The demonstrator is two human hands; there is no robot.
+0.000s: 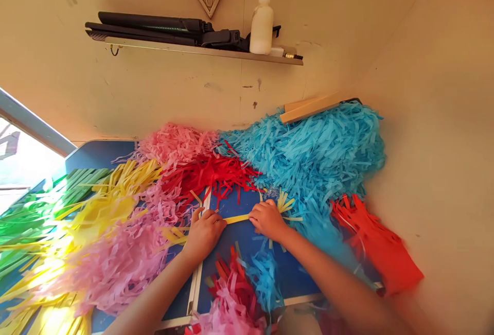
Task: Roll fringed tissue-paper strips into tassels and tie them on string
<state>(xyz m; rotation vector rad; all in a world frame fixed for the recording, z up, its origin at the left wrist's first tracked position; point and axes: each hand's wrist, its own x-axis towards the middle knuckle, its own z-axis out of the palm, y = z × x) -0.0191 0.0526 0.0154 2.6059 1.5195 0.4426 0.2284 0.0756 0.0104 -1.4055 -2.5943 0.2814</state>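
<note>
My left hand point(205, 231) and my right hand point(267, 218) rest on a blue table point(247, 242), knuckles up, fingers curled. Between them runs a yellow paper strip point(236, 218), each hand pinching one end of it. Fringed yellow strips point(284, 203) fan out just past my right hand. Heaps of cut paper fringe lie all round: light blue point(312, 155), red point(212, 173), pink point(116, 263), yellow point(104, 211).
Green fringe point(23, 216) lies far left and orange-red fringe point(374, 242) at the right by the wall. A wooden piece point(309, 108) leans on the blue heap. A shelf point(200, 49) above holds a white squeeze bottle point(261, 23) and black tools point(154, 29).
</note>
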